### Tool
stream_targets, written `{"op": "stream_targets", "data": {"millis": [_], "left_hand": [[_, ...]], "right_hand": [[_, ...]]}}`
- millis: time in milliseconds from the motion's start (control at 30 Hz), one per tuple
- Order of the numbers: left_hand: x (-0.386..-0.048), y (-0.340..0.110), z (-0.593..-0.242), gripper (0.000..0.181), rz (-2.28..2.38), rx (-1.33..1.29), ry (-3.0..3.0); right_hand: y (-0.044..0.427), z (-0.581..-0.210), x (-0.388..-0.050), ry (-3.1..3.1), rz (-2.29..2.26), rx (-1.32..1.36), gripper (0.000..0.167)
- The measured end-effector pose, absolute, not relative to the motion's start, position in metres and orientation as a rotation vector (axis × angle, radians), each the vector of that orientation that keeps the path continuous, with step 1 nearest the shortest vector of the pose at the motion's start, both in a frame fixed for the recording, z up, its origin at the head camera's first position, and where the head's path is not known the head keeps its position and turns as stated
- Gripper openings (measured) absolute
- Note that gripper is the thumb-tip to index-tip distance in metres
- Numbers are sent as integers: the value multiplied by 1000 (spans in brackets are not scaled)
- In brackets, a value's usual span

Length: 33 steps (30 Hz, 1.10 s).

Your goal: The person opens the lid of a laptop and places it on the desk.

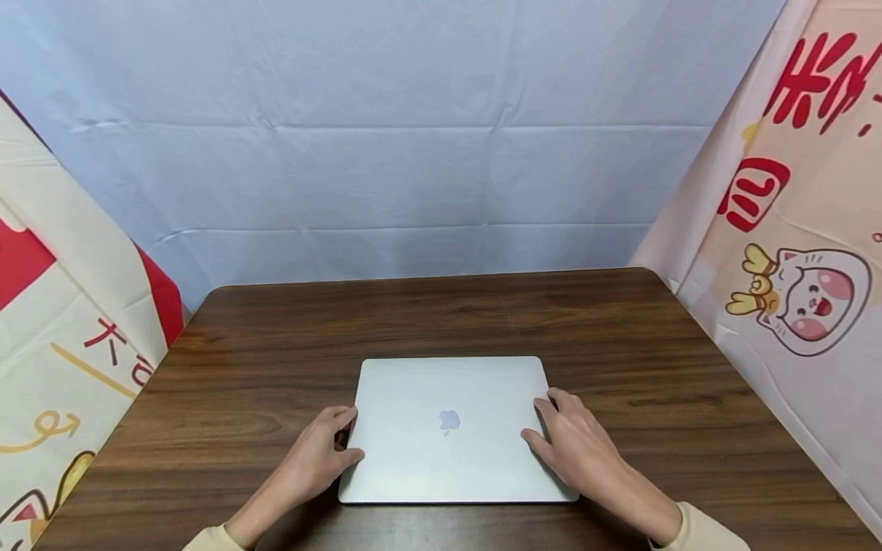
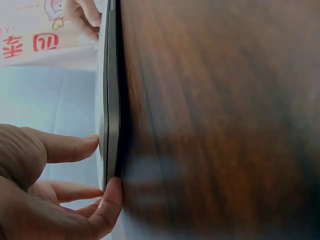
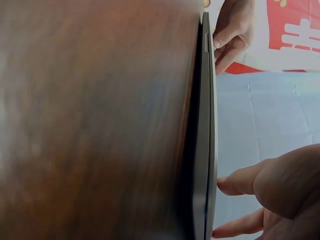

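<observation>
A closed silver laptop [image 1: 406, 467] with an apple logo on its lid lies in front of me on the wooden table. My left hand [image 1: 320, 451] grips its left edge: the thumb lies on the lid, and in the left wrist view a fingertip [image 2: 115, 187] is against the side, near the underside. On the opposite edge, my right hand [image 1: 582, 444] holds the laptop, with thumb and a finger over the lid; its other fingers are partly hidden. From the right wrist view, the laptop's thin side [image 3: 204, 125] shows the lid down on the base.
The dark brown table [image 1: 241, 344] extends around the laptop on all sides. Behind it hangs a pale blue-white cloth [image 1: 386, 176]. Printed cloths with red characters and cartoon animals hang at the left [image 1: 62, 321] and right [image 1: 792, 229].
</observation>
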<state>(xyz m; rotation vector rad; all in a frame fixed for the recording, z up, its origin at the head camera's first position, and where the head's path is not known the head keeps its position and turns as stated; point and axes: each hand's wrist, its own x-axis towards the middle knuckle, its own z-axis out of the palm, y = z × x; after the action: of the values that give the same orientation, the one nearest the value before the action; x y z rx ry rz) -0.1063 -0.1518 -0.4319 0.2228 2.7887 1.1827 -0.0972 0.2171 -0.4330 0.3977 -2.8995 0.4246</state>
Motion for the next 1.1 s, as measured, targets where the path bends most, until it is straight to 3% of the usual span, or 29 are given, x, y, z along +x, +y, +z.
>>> {"op": "stream_targets", "data": {"millis": [600, 1100], "left_hand": [[-86, -151, -435, 70, 1160, 291, 2797], [-82, -152, -437, 79, 1110, 366, 2773]], "right_hand": [[197, -427, -83, -2908, 382, 663, 44], [175, -426, -68, -2921, 367, 868, 51]]}}
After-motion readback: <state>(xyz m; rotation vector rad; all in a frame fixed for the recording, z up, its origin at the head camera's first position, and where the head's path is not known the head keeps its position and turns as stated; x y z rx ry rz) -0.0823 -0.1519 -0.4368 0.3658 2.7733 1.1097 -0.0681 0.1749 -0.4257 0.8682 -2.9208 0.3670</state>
